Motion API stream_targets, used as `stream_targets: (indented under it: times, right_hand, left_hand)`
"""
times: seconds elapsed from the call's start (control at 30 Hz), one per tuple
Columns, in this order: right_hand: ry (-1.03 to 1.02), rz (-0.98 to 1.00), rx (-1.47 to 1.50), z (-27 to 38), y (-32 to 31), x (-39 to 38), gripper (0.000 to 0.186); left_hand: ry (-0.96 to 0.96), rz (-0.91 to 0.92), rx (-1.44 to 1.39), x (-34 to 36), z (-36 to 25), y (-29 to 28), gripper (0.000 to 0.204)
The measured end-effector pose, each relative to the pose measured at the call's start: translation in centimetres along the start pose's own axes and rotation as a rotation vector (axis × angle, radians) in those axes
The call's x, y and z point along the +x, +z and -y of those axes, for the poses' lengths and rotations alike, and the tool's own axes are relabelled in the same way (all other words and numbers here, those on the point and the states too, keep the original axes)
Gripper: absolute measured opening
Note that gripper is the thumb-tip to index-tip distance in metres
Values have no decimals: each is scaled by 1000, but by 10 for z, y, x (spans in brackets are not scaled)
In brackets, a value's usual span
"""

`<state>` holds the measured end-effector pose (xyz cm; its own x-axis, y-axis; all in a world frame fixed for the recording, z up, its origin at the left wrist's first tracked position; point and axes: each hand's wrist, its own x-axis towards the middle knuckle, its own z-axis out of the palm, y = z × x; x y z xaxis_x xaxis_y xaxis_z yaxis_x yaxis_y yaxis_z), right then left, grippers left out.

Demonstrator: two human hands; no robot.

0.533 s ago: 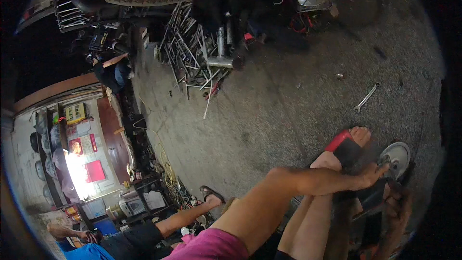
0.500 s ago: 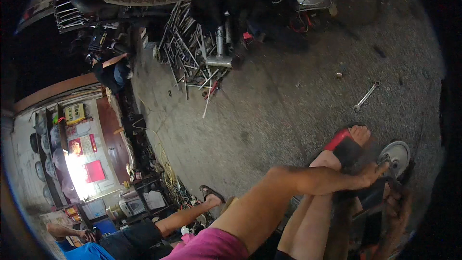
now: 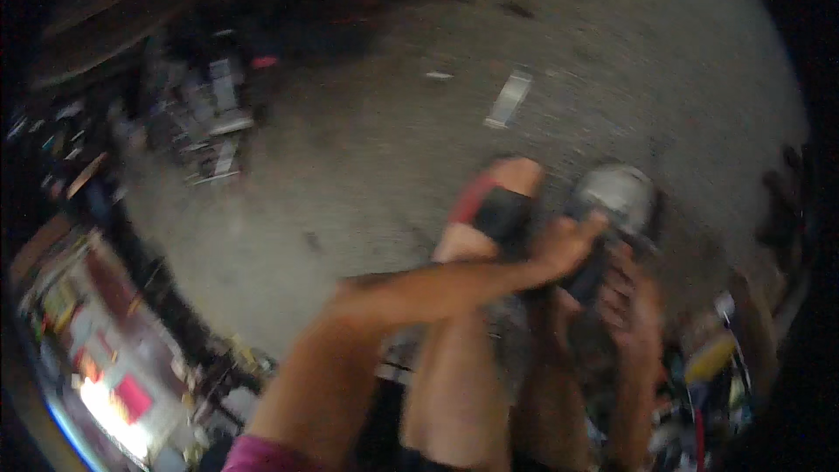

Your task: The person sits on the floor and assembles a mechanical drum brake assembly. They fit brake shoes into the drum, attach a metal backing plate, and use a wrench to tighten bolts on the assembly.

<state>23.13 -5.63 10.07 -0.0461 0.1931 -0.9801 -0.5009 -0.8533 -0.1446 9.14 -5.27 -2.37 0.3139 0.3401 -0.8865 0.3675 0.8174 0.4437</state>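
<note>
A round grey metal part [image 3: 616,198], disc-shaped with a darker underside, is held low over the floor to the right of my sandalled foot. My left hand [image 3: 566,245] reaches across from the left, its fingers closed at the near edge of the disc. Just below it, my right hand [image 3: 627,293] has its fingers curled round the dark lower side of the same part. Motion blur smears both hands and the disc, so the exact kind of part and the fingertips cannot be made out.
A wrench [image 3: 509,98], blurred, lies on the concrete floor [image 3: 350,183] beyond my foot [image 3: 517,177]. A heap of metal tools [image 3: 205,114] is at the far left, near a tire [image 3: 96,44]. Mixed clutter, with something yellow [image 3: 712,358], is at the lower right.
The view has swung to the right, so floor, tools and hands appear further left, and clutter shows at lower right. Both hands stay at the round metal part.
</note>
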Motion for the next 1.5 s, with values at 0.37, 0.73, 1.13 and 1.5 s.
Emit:
stream_targets:
  times: [0.37, 0.73, 1.13, 1.5]
  right_hand:
    - [-239, -344, -141, -44, 46, 8, 23]
    - [-662, -497, -638, -93, 48, 49, 24]
    - [-483, -505, -689, -98, 46, 63, 40]
    - [-733, -448, -697, -120, 16, 89, 23]
  left_hand:
    - [0, -156, -20, 2, 2, -10, 69]
    - [23, -171, -74, -9, -19, -16, 72]
    - [-161, 77, 56, -9, -37, -40, 82]
    - [594, -364, 1166, -21, -39, -74, 64]
